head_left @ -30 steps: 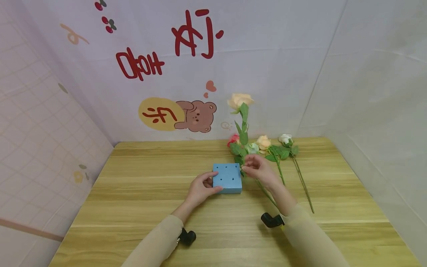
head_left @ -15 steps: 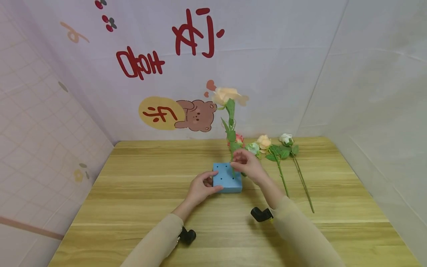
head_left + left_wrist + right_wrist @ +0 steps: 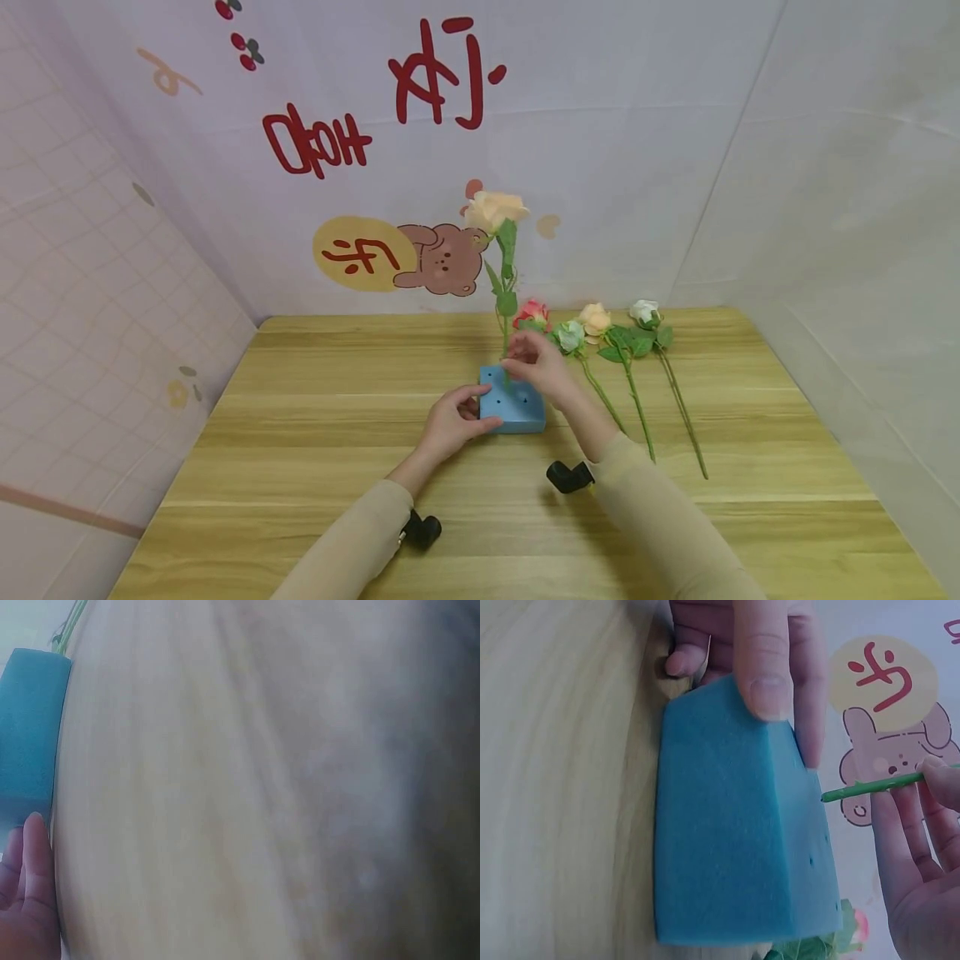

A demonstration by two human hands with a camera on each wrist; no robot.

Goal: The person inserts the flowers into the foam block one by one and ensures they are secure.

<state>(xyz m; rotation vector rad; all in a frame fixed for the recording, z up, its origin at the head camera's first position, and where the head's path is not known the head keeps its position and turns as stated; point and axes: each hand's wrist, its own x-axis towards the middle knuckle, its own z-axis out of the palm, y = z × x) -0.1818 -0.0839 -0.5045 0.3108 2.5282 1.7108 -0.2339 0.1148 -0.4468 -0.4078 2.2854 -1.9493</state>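
Observation:
A light blue foam block (image 3: 516,414) with several small holes in its top sits on the table. My left hand (image 3: 448,427) grips its left side, thumb at the near edge and fingers at the top. My right hand (image 3: 546,368) pinches the green stem of a peach rose (image 3: 495,212) and holds it upright over the block. In the right wrist view the stem's lower end (image 3: 847,792) meets the holed face of the block, close to a hole. The left wrist view shows the block's side (image 3: 30,727) with my left fingertips against it.
Right of the block lie a pink-red rose (image 3: 534,313), a pale green rose (image 3: 570,335), another peach rose (image 3: 595,318) and a white rose (image 3: 643,312), stems toward me. Behind the wooden table (image 3: 300,467) hangs a printed cloth wall (image 3: 615,167).
My right hand has moved left with the peach rose, from beside the block's right edge to over its back middle. The left hand and the block have stayed put.

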